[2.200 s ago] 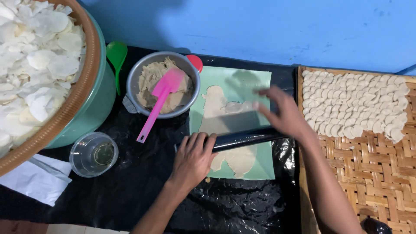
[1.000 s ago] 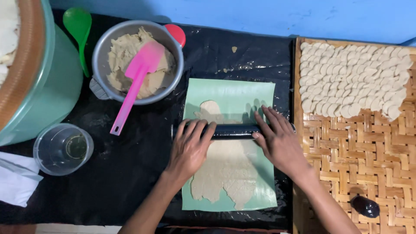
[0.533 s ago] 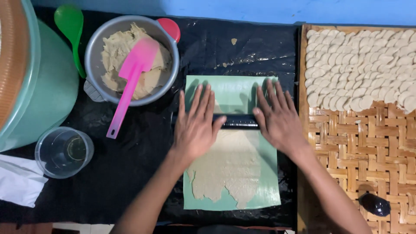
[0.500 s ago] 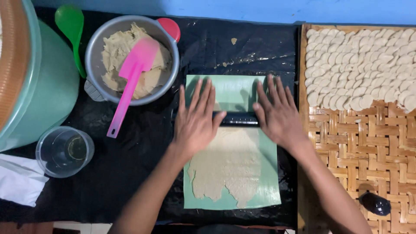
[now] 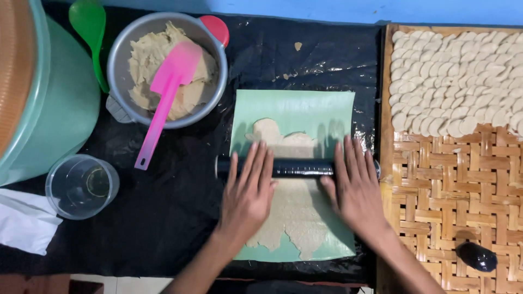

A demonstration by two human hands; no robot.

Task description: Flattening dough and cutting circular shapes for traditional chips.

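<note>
A black rolling pin (image 5: 300, 166) lies crosswise on a thin sheet of beige dough (image 5: 297, 209) spread over a green mat (image 5: 318, 111). My left hand (image 5: 248, 198) rests flat on the pin's left part, fingers spread. My right hand (image 5: 357, 188) lies flat on its right part in the same way. Beyond the pin, a lobed patch of dough reaches toward the mat's far end.
A metal bowl (image 5: 117, 57) of dough with a pink spatula (image 5: 163, 98) stands at the far left, beside a green spoon (image 5: 90, 32) and a green tub (image 5: 60, 103). A clear cup (image 5: 81, 186) and white cloth (image 5: 24, 223) lie near left. A woven tray (image 5: 452, 179) with several dough discs (image 5: 457, 76) sits right.
Both hands have pulled the rolling pin back toward me over the dough, after pushing it away a moment earlier. More of the far dough patch shows beyond the pin.
</note>
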